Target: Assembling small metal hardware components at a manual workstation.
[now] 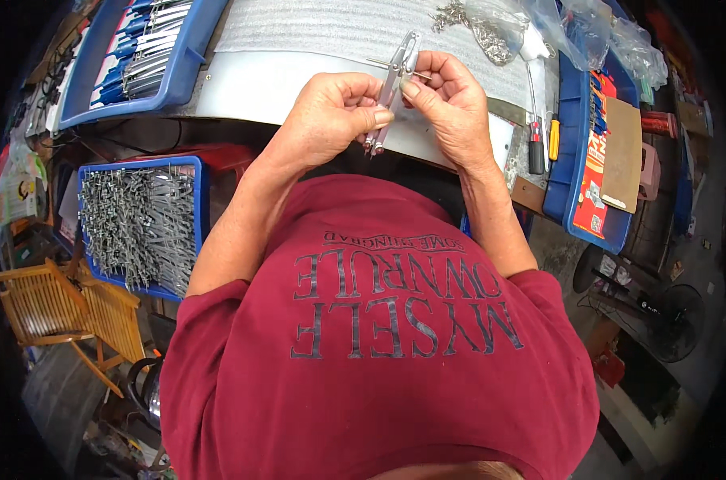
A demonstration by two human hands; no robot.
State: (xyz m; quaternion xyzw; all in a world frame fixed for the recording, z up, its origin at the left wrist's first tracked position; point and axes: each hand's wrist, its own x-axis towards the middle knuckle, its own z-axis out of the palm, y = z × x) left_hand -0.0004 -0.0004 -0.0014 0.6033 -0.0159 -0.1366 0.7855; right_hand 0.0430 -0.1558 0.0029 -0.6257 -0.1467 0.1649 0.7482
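Observation:
A metal drawing compass (396, 76) is held upright over the near edge of the worktable, its hinge end pointing away from me and its tips toward me. My left hand (335, 112) is closed, with the thumb pressed against the compass legs near the lower end. Closed on the other side, my right hand (451, 100) has its thumb and forefinger at the leg and the thin rod that crosses it. The exact grip of the right fingertips is partly hidden. Beyond the hands, a white foam sheet (315, 28) covers the table.
Small metal parts (491, 40) lie in clear plastic at the back right. A red-black screwdriver (536, 148) and a yellow-handled one (554, 140) rest by the right blue tray (572, 192). Left stand a blue tray (183, 80) of compasses and a bin of metal compasses (139, 224).

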